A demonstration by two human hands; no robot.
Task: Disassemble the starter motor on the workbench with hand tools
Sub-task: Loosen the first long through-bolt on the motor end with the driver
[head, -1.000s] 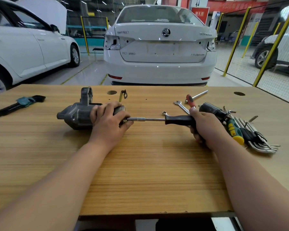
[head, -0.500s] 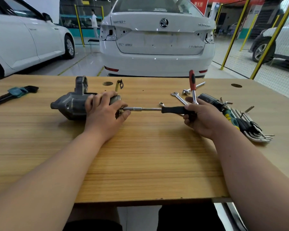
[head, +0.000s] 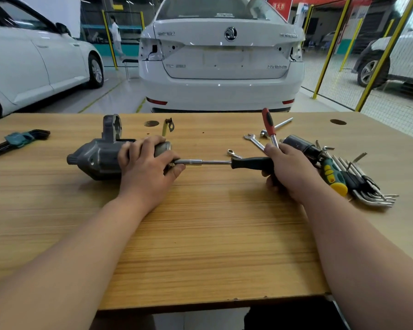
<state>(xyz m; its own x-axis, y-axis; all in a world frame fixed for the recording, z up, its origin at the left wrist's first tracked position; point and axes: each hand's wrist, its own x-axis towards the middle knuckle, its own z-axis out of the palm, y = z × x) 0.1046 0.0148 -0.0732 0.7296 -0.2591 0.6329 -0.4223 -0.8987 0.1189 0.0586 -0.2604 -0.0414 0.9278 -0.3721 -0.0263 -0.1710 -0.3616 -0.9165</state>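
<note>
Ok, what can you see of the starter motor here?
The starter motor is a dull grey cast-metal unit lying on its side on the wooden workbench, rounded nose pointing left, a ring-shaped lug standing up behind. The left hand grips its cylindrical right end, covering much of it. A black-handled socket driver, held by the right hand, reaches that end beside the thumb; the contact is hidden.

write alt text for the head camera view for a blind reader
A person's left hand holds a grey starter motor on a wooden workbench while the right hand grips a black-handled socket driver whose shaft reaches the motor's end. A red-handled ratchet sticks up at that hand; hex keys lie further right.
</note>
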